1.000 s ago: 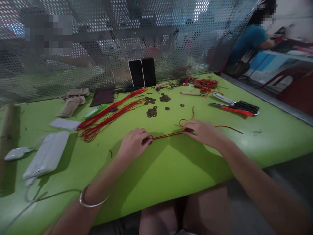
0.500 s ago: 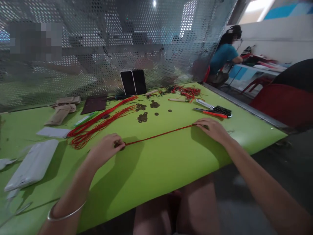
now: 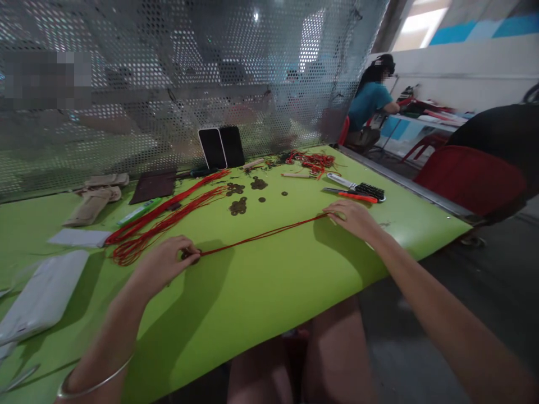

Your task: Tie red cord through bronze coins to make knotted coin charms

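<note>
A red cord point(image 3: 261, 236) lies stretched across the green table point(image 3: 261, 292) between my two hands. My left hand point(image 3: 164, 264) pinches its left end, where a small dark coin point(image 3: 194, 255) sits at my fingertips. My right hand point(image 3: 351, 216) is closed over the cord's right end, pressing it to the table. A bangle sits on my left wrist.
Bundles of red cord point(image 3: 164, 221) lie at left, piles of dark coins point(image 3: 238, 206) behind the cord. Two phones point(image 3: 221, 147) lean on a perforated metal screen. A brush and red-handled tool point(image 3: 357, 193) lie at right. A person in a blue shirt point(image 3: 368, 104) sits beyond, beside a red chair point(image 3: 467, 179).
My hands have pulled apart, drawing the looped red cord out into a straight line. The camera has swung to the right.
</note>
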The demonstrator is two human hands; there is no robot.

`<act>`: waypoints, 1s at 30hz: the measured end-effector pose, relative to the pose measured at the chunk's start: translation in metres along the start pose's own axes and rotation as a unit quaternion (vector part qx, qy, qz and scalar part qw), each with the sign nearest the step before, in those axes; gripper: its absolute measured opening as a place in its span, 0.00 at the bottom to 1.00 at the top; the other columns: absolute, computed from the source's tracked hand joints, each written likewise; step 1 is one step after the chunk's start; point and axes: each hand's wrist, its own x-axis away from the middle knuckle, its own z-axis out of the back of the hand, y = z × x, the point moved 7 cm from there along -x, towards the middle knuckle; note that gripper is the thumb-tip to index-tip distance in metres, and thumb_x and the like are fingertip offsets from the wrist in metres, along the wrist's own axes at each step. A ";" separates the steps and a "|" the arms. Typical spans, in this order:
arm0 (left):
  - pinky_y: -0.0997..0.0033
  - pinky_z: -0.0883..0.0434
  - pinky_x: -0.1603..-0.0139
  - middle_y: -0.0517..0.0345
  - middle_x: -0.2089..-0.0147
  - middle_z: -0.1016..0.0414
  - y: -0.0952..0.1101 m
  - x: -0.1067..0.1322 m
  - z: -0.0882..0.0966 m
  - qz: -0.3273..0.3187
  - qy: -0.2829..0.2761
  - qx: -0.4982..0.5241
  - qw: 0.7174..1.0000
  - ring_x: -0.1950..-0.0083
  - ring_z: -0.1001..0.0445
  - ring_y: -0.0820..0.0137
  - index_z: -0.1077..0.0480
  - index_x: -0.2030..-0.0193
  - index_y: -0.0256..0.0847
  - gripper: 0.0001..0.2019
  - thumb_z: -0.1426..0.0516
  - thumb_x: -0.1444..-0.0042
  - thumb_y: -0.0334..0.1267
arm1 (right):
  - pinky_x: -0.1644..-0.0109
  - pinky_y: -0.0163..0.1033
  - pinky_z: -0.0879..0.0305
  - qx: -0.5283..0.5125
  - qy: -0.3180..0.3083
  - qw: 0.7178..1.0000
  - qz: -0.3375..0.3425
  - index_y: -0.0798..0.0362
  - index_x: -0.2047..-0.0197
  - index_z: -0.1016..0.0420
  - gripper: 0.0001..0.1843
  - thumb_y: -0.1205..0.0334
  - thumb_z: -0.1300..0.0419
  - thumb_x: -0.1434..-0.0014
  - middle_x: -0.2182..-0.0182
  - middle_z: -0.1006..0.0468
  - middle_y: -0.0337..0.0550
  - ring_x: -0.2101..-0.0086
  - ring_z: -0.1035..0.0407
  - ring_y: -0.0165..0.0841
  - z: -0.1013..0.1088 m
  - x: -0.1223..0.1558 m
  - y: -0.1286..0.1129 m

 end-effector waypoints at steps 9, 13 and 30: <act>0.70 0.35 0.61 0.58 0.66 0.26 -0.014 0.002 0.001 0.001 -0.008 0.016 1.000 0.63 0.28 0.67 0.29 0.71 0.43 0.12 0.47 0.49 0.47 | 0.56 0.42 0.35 0.020 -0.007 1.000 0.014 0.57 0.61 0.25 0.12 0.63 0.50 0.39 0.63 0.24 0.48 0.61 0.31 0.38 -0.004 -0.008 0.001; 0.70 0.34 0.61 0.59 0.66 0.25 -0.016 0.005 0.002 0.005 -0.007 0.020 1.000 0.63 0.28 0.66 0.28 0.71 0.43 0.11 0.47 0.49 0.46 | 0.57 0.42 0.34 0.022 0.000 0.999 0.026 0.56 0.62 0.26 0.12 0.63 0.50 0.39 0.63 0.24 0.48 0.62 0.30 0.38 -0.005 -0.008 -0.002; 0.55 0.39 0.50 0.37 0.45 0.34 -0.012 -0.253 0.040 0.200 0.172 -0.147 0.953 0.45 0.38 0.52 0.54 0.35 0.36 0.31 0.51 0.44 0.41 | 0.61 0.43 0.30 0.001 0.049 0.998 0.044 0.49 0.63 0.26 0.15 0.62 0.54 0.38 0.64 0.23 0.45 0.65 0.27 0.37 -0.025 -0.001 0.011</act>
